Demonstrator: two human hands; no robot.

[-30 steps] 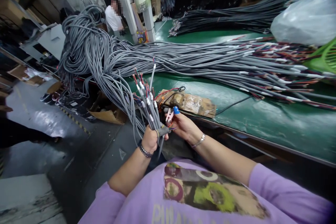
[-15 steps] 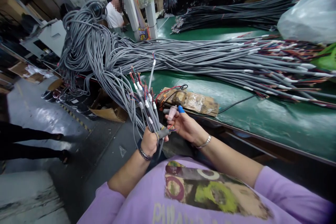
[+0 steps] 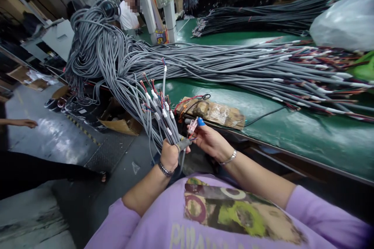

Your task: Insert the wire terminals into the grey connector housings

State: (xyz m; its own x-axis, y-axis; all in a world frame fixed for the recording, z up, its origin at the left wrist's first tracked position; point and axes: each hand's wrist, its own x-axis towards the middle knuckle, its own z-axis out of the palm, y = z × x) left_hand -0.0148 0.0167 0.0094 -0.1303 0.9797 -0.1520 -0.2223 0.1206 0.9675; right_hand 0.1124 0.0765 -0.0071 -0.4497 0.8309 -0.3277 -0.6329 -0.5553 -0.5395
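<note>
While clasping cables tight in the left hand, angles one end sideways — apparently to present its wires to the right hand. Just beside that grip, pinches the pink tool between thumb and fingers, likely for fine control; cannot tell of any contact with wires. Above the fist, fans other ends upward — perhaps for easy sorting.
</note>
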